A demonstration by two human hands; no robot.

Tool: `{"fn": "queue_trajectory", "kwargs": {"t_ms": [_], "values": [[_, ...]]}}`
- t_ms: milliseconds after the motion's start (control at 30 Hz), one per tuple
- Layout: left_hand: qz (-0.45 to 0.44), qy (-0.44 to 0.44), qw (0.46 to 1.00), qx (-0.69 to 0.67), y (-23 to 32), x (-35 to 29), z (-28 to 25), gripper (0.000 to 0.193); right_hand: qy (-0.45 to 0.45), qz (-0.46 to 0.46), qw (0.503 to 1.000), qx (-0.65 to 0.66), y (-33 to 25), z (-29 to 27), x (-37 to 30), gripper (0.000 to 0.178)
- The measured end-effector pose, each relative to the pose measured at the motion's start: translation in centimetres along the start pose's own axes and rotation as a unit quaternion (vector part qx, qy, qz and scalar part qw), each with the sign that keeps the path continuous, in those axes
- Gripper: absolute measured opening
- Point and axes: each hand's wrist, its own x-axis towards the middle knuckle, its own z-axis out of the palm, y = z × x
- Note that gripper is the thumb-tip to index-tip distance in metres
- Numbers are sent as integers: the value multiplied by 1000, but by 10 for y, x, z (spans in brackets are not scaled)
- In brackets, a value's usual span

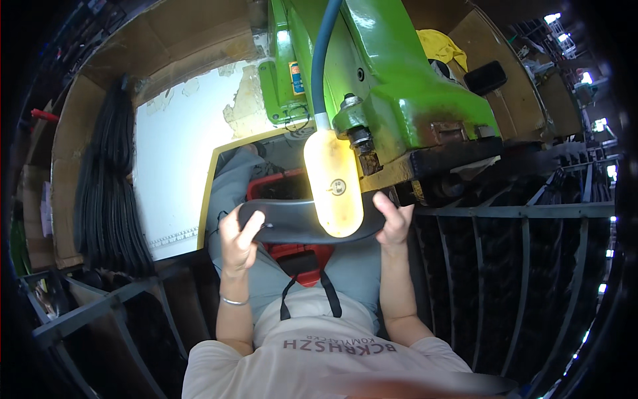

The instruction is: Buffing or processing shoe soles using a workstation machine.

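Note:
A long, smooth, slightly curved black piece [287, 223] stretches across my lap in front of the machine. Its left end is in my left hand [239, 238], thumb on top and fingers wrapped beneath. At the other end my right hand [395, 225] grips it the same way, thumb pointing up. The glowing yellow lamp [333, 173] hangs on a blue-grey bendable neck and hides the middle of the piece. Just beyond stands the green machine [405, 86], its dark working head [369, 153] close to my right hand.
At left, a thick bundle of black strips [109, 199] lies beside the white, yellow-edged table [173, 153]. Cardboard panels [166, 33] surround it. Metal racks [525, 211] flank me. A yellow cloth [440, 48] and a black flat object [485, 78] sit behind the machine.

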Motion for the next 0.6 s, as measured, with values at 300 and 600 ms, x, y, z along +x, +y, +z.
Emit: {"fn": "queue_trajectory", "kwargs": {"t_ms": [300, 600], "values": [[-167, -196, 961, 103, -36, -50, -67, 24, -121, -43, 989, -72, 1, 40, -7, 32], [78, -182, 949, 246, -29, 5, 95, 28, -10, -47, 963, -265, 16, -4, -39, 40]]}}
